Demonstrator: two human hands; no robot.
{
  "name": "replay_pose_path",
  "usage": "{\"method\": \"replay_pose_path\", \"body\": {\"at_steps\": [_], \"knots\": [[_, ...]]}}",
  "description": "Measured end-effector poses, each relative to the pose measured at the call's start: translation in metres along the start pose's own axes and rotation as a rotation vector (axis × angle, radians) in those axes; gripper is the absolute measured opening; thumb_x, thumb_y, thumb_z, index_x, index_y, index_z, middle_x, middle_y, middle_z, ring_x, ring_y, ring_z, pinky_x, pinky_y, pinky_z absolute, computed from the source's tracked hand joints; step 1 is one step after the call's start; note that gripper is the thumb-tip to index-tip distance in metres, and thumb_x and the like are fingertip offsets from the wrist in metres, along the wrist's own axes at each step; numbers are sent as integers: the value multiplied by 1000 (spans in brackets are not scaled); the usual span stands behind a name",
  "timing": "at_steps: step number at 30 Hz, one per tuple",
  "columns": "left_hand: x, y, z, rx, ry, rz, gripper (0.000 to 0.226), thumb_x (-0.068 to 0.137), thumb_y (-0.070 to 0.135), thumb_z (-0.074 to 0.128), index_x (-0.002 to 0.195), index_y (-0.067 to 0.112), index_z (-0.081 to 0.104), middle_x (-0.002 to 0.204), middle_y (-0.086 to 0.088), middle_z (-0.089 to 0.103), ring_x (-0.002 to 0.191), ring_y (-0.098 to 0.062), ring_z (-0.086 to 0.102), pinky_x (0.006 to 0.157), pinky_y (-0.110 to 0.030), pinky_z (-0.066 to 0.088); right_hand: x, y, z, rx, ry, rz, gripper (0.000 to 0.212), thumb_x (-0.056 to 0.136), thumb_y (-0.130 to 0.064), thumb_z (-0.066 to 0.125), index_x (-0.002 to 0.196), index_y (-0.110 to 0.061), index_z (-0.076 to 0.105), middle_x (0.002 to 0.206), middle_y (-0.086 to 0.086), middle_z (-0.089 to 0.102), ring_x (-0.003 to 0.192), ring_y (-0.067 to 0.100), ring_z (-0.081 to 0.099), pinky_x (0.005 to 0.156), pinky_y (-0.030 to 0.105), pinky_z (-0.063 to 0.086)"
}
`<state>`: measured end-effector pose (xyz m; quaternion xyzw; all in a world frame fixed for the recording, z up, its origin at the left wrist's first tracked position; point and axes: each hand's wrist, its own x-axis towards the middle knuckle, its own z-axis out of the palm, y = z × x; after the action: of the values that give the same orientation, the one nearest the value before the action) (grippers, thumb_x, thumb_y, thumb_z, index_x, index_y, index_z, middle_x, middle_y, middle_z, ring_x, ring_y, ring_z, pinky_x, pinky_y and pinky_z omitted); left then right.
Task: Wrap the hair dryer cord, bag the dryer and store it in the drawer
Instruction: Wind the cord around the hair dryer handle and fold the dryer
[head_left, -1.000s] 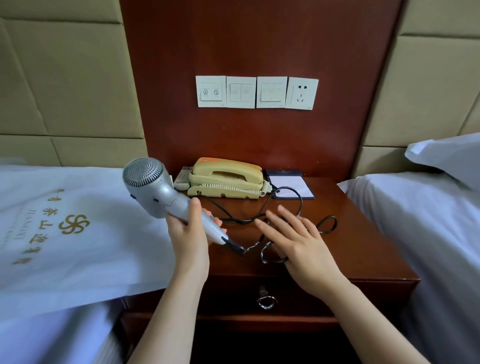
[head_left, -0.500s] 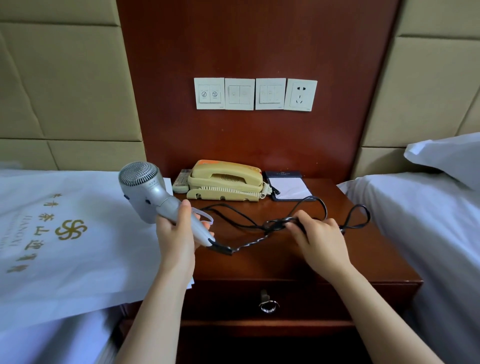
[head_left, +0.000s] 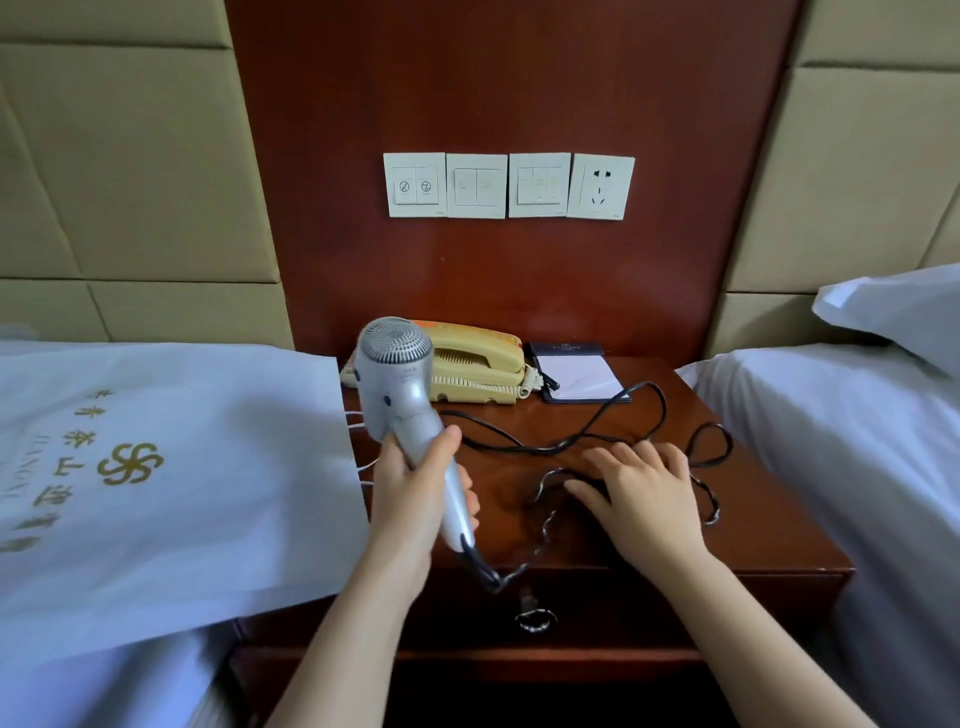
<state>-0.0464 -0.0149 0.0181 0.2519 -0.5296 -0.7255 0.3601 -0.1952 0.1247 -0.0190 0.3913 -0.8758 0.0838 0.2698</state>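
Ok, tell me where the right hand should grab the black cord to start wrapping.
Best to pinch the black cord just past where it leaves the handle of the silver hair dryer, bringing the right hand in from the right. There it hangs clear of the dark wooden nightstand, so fingers can close round it; farther out it lies flat. The left hand grips the handle.

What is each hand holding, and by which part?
The left hand grips the hair dryer by its handle. The right hand lies flat on the cord, gripping nothing.
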Motion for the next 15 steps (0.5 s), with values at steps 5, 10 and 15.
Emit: {"method": "replay_pose_path", "body": {"at_steps": [5, 10, 15], "knots": [[2, -3, 11, -152, 14, -128, 11, 90, 21, 58, 84, 14, 51, 54, -7, 47, 36, -17, 45, 36, -22, 38, -2, -29, -21, 258, 171, -125, 41, 68, -7, 73, 106, -14, 61, 97, 2, 62, 88, 26, 57, 79, 34, 42], [7, -1, 9, -260, 95, -156, 18, 90, 25, 56, 80, 12, 48, 57, -6, 44, 34, -14, 44, 36, -21, 39, -23, -65, -40, 1026, -80, -130, 19, 95, -11, 45, 95, -15, 63, 83, -3, 61, 73, 10, 57, 67, 24, 47], [8, 7, 1, -303, 153, -106, 22, 89, 26, 58, 88, 7, 46, 60, -7, 44, 34, -12, 44, 36, -22, 39, -24, -75, -39, 1239, -470, -78, 50, 101, -35, 29, 81, -3, 63, 62, 4, 62, 57, 14, 59, 61, 23, 49]]}}
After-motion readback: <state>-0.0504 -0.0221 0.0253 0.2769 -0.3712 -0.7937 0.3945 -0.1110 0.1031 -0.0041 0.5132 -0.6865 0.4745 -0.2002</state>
